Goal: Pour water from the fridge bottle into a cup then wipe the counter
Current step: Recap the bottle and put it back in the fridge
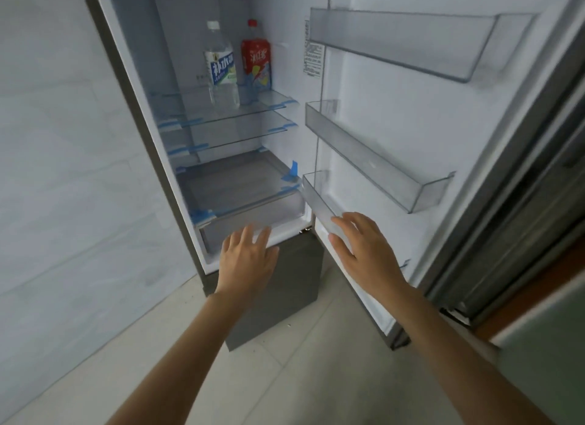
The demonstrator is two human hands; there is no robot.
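Two bare forearms — no sleeves, rings or watch; fingers (340, 223) unadorned.

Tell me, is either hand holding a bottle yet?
No, both the left hand and right hand are spread open and empty, well below the bottles on the shelf.

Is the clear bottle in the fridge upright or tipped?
Upright. The clear bottle stands on the top glass shelf, cap up, beside the red bottle.
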